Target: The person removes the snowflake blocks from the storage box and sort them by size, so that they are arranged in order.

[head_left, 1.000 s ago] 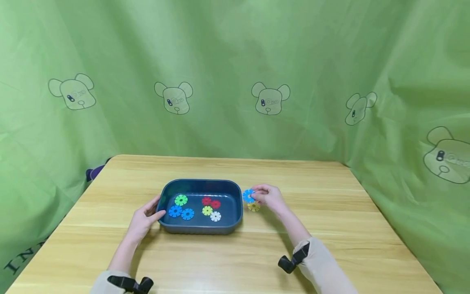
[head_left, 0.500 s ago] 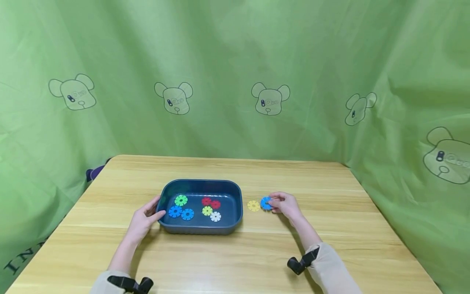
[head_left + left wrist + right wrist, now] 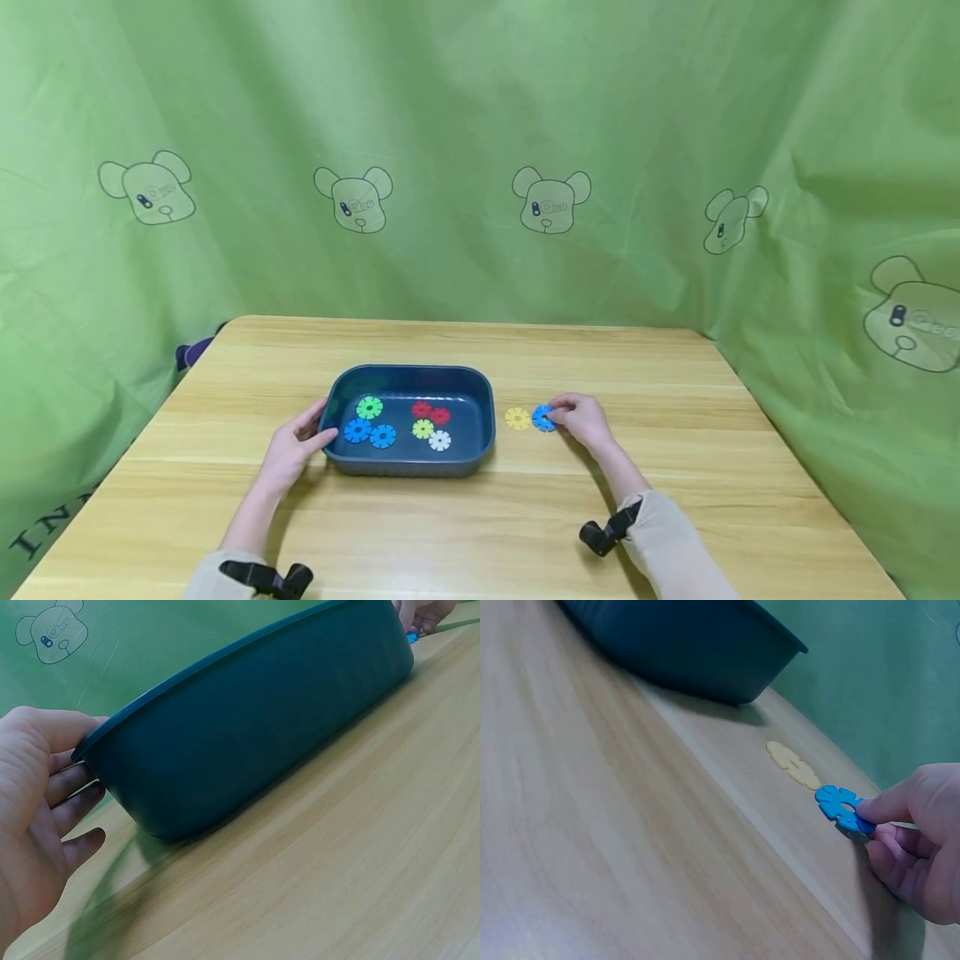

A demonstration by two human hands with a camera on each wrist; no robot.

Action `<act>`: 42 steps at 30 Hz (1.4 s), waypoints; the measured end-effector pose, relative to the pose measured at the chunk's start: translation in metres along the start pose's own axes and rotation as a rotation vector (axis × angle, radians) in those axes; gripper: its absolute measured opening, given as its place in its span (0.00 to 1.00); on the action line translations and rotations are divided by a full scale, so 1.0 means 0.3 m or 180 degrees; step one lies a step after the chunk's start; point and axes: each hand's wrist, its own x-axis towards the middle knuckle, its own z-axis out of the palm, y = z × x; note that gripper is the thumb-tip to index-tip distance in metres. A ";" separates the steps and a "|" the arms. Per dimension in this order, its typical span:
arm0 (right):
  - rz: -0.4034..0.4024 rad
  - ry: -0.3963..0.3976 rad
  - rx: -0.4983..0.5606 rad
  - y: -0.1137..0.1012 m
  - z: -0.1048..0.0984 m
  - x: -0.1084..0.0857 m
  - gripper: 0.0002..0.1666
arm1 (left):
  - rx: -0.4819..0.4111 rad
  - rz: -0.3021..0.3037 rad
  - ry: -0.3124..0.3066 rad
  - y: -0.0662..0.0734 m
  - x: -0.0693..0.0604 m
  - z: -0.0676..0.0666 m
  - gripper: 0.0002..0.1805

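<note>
Head view: below centre, a dark tray (image 3: 408, 468) lies lengthwise left to right on the bench (image 3: 405, 533), left hand (image 3: 288, 450) gripping its left rim. Rightward, the right hand's (image 3: 585, 421) fingers pinch a blue disc (image 3: 537, 421) beside a yellow disc (image 3: 512, 422). Left wrist view: the tray slants up rightward. Right wrist view: the blue disc stretches upper left to lower right.

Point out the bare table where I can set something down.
Bare table shows behind the tray, in front of it between the forearms, and right of the right hand. Crowded: tray's right side, where the yellow disc lies and that hand pinches the blue disc.
</note>
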 end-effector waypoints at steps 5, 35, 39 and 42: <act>0.0043 0.0013 -0.0270 -0.009 0.007 0.005 0.13 | 0.0005 0.0010 0.0002 -0.001 0.004 -0.001 0.32; 0.0184 0.0041 0.0173 -0.013 -0.002 0.003 0.15 | 0.0014 0.0069 0.0038 -0.006 0.005 0.000 0.32; 0.0204 -0.0034 0.0315 -0.023 -0.010 -0.003 0.17 | 0.0004 0.0072 0.0027 -0.008 0.005 0.002 0.32; 0.0170 -0.0091 0.0338 -0.038 -0.013 -0.001 0.18 | -0.0015 0.0064 0.0022 -0.009 0.004 0.002 0.32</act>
